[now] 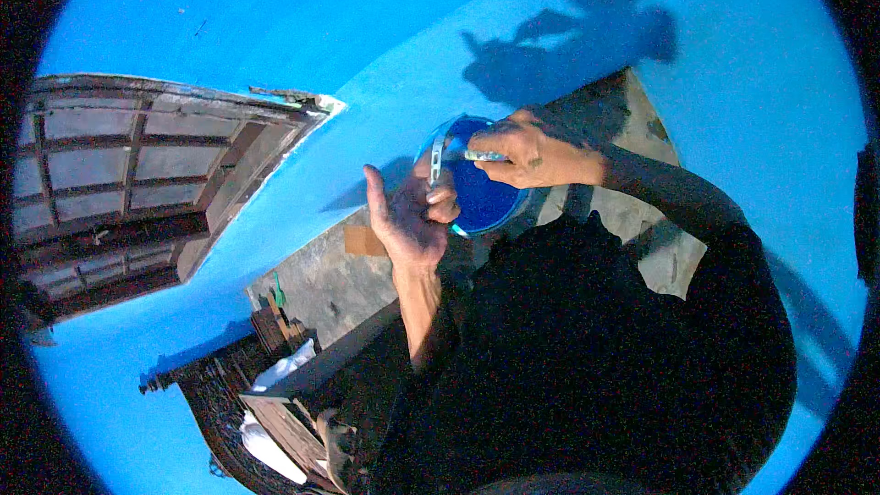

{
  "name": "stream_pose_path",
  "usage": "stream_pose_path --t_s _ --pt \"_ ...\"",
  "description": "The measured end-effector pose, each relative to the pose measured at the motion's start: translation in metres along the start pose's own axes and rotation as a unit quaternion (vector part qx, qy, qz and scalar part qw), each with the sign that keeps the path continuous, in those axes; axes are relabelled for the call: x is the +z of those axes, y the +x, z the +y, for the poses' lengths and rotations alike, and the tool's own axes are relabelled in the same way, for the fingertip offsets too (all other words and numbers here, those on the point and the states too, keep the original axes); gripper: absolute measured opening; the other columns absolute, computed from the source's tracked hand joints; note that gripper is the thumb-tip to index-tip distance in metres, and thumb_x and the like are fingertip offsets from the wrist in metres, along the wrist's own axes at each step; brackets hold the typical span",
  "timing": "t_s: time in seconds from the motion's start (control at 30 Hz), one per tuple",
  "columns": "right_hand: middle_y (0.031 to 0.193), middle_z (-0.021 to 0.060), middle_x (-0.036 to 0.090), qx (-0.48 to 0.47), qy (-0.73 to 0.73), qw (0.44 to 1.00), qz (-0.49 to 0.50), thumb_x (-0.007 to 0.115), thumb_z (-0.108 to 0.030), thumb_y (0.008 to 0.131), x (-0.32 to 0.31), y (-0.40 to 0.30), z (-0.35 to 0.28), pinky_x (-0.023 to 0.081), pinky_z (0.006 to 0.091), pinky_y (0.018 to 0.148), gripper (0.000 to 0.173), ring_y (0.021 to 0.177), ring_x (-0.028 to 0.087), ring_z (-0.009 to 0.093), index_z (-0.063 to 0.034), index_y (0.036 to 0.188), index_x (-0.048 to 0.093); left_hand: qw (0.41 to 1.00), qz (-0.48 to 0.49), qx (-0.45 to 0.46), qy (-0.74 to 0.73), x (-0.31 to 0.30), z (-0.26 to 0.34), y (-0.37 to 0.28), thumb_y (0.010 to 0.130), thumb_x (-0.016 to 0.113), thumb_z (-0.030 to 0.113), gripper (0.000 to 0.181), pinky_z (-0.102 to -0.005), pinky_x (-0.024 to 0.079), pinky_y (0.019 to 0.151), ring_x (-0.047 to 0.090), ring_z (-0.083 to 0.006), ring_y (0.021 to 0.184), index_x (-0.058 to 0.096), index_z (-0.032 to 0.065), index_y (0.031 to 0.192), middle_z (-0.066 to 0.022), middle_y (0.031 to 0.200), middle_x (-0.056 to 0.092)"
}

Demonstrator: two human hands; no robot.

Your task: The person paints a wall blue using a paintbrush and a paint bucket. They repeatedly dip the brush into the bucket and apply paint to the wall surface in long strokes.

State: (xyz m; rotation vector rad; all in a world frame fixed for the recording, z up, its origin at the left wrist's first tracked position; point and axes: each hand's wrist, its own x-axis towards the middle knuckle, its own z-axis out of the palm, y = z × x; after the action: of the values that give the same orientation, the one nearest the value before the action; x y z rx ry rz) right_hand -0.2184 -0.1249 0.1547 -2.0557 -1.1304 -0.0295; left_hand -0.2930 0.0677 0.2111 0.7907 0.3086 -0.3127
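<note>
A round bucket [487, 201] holding deep blue paint is in front of my body. My left hand [418, 220] is at its left side, thumb raised and apart, with the other fingers curled at the rim. Just above those fingers stands a pale slotted strip [436, 157], perhaps part of the bucket's handle. Over the paint, my right hand [526, 151] pinches a narrow, paint-stained handle [484, 156] between thumb and fingers. Whatever is at the far end of that handle cannot be made out.
Blue-painted walls [426, 69] surround a grey concrete floor [330, 285]. A barred window opening [130, 158] is on the left. A brown cardboard-like piece [364, 240] lies beyond my left wrist. Dark wooden furniture [220, 385] with white cloth [271, 443] stands at lower left.
</note>
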Motion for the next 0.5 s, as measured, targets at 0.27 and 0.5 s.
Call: stream_pose_path --t_s 0.27,0.5 --pt "0.087 0.0119 0.063 0.006 -0.111 0.992 0.055 0.063 -0.019 0.085 0.01 -0.022 -0.013 0.05 0.0376 0.06 0.027 0.069 0.062 0.028 -0.0075 0.109 0.057 0.999 -0.029 -0.004 0.014 -0.014 0.016 0.001 0.083 0.033 0.079 0.089 -0.0228 0.019 0.048 0.025 -0.0078 0.053 0.054 -0.0001 0.118 0.0011 0.065 0.036" --pt "0.073 0.0069 0.067 0.231 0.172 0.957 0.028 0.065 -0.013 0.084 0.008 0.01 -0.061 0.049 0.0301 0.057 0.014 0.066 0.064 0.014 -0.0019 0.093 0.065 0.995 -0.096 -0.032 0.004 -0.032 0.039 0.01 0.08 0.032 0.082 0.098 -0.0205 0.021 0.044 0.029 -0.0065 0.051 0.049 -0.0029 0.127 0.0022 0.065 0.04"
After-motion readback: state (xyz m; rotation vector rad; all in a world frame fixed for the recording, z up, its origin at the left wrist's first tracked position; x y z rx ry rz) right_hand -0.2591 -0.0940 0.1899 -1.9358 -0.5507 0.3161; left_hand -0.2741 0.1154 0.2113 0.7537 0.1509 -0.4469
